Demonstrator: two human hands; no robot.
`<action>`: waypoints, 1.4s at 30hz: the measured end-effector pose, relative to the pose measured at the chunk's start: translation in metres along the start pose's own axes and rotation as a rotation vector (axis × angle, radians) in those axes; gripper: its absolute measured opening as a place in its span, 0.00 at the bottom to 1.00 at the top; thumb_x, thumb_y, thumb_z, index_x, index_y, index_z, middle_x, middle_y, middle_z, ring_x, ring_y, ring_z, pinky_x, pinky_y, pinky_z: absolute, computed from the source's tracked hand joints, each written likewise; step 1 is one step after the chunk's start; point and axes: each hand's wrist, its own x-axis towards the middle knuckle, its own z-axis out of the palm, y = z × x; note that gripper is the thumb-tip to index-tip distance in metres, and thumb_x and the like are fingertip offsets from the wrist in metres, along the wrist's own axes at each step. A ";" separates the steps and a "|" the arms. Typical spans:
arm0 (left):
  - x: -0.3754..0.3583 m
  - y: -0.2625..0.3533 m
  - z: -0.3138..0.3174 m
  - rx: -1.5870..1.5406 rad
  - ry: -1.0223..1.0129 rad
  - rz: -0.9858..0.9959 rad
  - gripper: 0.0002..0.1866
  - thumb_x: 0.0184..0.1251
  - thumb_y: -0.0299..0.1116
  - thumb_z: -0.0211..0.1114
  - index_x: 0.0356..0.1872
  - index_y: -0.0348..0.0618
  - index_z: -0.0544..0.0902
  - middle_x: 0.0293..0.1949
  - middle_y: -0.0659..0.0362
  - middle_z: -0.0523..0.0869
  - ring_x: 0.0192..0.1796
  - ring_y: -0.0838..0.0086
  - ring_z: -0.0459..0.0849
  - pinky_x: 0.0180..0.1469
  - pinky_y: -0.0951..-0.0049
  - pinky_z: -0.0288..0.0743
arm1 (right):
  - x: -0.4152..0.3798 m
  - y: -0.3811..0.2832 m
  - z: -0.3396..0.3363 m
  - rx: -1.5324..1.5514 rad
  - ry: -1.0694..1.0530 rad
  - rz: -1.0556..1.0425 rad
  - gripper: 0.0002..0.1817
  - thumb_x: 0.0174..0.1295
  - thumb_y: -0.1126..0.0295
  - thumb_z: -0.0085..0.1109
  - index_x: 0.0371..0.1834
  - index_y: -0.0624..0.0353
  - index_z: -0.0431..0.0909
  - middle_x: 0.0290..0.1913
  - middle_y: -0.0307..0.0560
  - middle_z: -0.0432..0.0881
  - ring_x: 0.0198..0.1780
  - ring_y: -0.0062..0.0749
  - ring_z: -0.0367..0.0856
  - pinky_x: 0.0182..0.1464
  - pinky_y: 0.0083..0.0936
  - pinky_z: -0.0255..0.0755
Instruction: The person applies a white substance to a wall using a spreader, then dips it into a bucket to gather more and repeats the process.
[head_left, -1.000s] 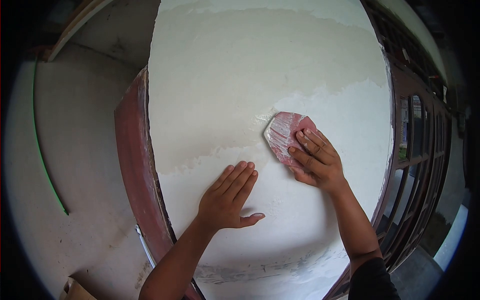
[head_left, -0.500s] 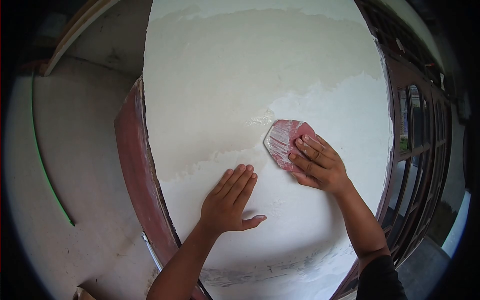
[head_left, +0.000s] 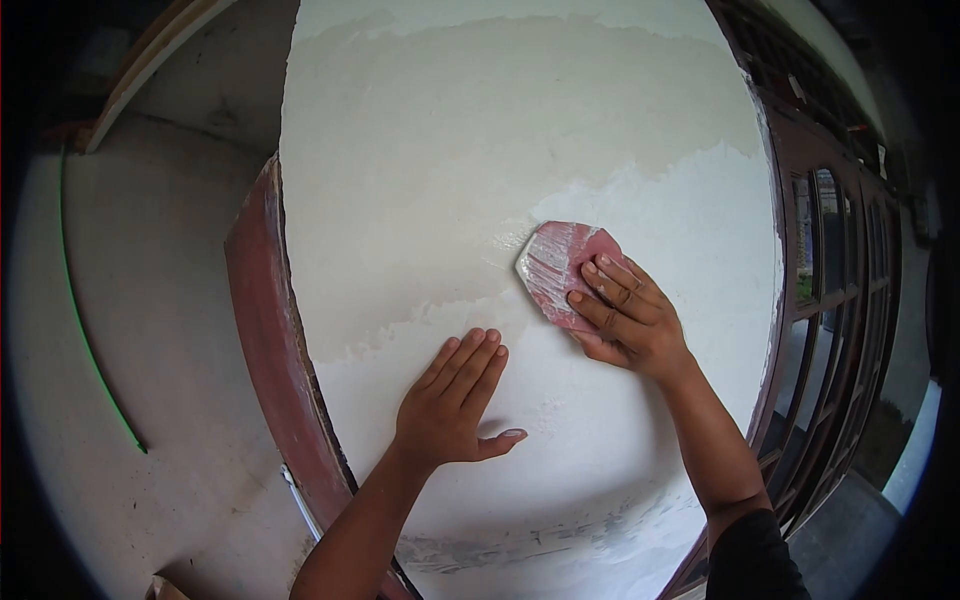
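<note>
My right hand (head_left: 630,315) grips a red, flat putty spreader (head_left: 565,265) streaked with white putty. Its left edge is pressed against the wall (head_left: 430,170) and carries a rim of wet putty. Just left of that edge, a small rough patch of putty (head_left: 512,238) shows on the surface. My left hand (head_left: 450,400) lies flat on the wall, lower and to the left, fingers stretched upward and thumb out to the side. Whiter coating covers the lower and right part of the wall, while a greyer band runs across above it.
Dark wooden window frames with glass panes (head_left: 830,250) stand along the right. At the left edge is a reddish-brown board (head_left: 262,310). Further left, a green hose or cable (head_left: 85,330) hangs along another wall. A pale rod (head_left: 300,500) leans near my left forearm.
My right hand has moved the putty spreader slightly up and left along the wall. My left hand stays in nearly the same place.
</note>
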 end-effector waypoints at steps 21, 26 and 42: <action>-0.001 0.001 -0.001 -0.011 -0.013 -0.013 0.44 0.63 0.64 0.65 0.67 0.33 0.78 0.70 0.47 0.78 0.76 0.57 0.72 0.79 0.53 0.62 | 0.006 -0.001 0.005 -0.034 -0.046 0.044 0.24 0.53 0.62 0.79 0.55 0.49 0.88 0.63 0.42 0.85 0.70 0.36 0.78 0.73 0.44 0.70; -0.001 0.001 0.000 -0.025 0.000 -0.013 0.44 0.63 0.64 0.65 0.66 0.33 0.78 0.70 0.46 0.78 0.76 0.57 0.72 0.79 0.53 0.62 | 0.003 -0.003 0.005 -0.010 0.010 0.057 0.23 0.53 0.61 0.79 0.55 0.48 0.89 0.63 0.41 0.85 0.70 0.37 0.78 0.73 0.45 0.70; -0.002 0.001 0.000 -0.030 -0.008 -0.016 0.44 0.59 0.62 0.69 0.67 0.33 0.77 0.71 0.47 0.77 0.76 0.57 0.72 0.79 0.52 0.62 | 0.002 -0.028 0.010 -0.053 0.000 0.017 0.23 0.57 0.59 0.77 0.56 0.49 0.88 0.64 0.42 0.85 0.69 0.35 0.79 0.73 0.44 0.70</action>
